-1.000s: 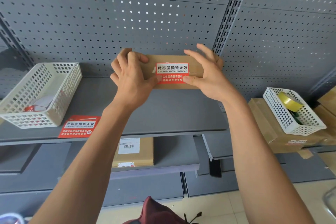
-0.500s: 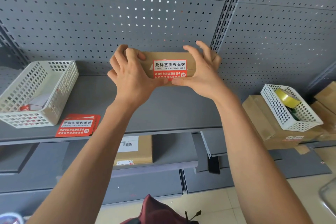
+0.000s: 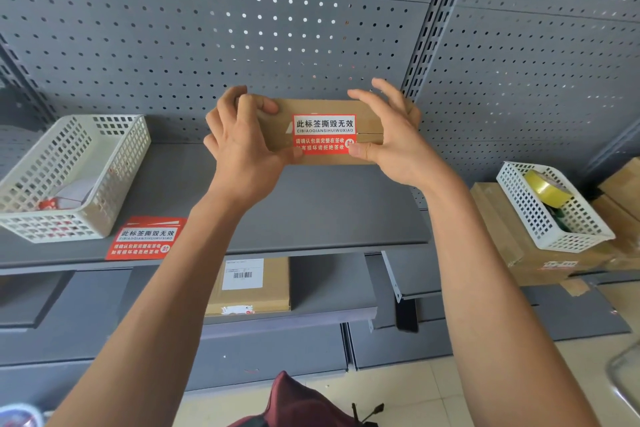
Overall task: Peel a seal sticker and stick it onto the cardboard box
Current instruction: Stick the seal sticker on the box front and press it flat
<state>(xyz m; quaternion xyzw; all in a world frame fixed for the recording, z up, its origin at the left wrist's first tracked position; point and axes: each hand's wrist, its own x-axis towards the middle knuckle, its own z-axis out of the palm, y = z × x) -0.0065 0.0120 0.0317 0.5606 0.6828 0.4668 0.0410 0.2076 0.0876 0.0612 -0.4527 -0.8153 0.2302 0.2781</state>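
Note:
A flat brown cardboard box (image 3: 369, 113) is held up in front of the grey pegboard, above the upper shelf. A red and white seal sticker (image 3: 323, 133) lies across its seam on the face turned to me. My left hand (image 3: 242, 149) grips the box's left end, thumb at the sticker's lower left corner. My right hand (image 3: 391, 142) grips the right end, its thumb pressing the sticker's lower right corner. A stack of red seal stickers (image 3: 147, 239) lies on the shelf at the left.
A white basket (image 3: 114, 163) stands on the grey shelf (image 3: 311, 211) at the left. Another white basket (image 3: 540, 218) with a yellow tape roll (image 3: 545, 185) sits on cardboard boxes (image 3: 498, 232) at the right. A labelled box (image 3: 270, 284) lies on the lower shelf.
Both hands have kept hold of the box; my thumbs slid along the sticker's lower edge, together and then apart toward its corners.

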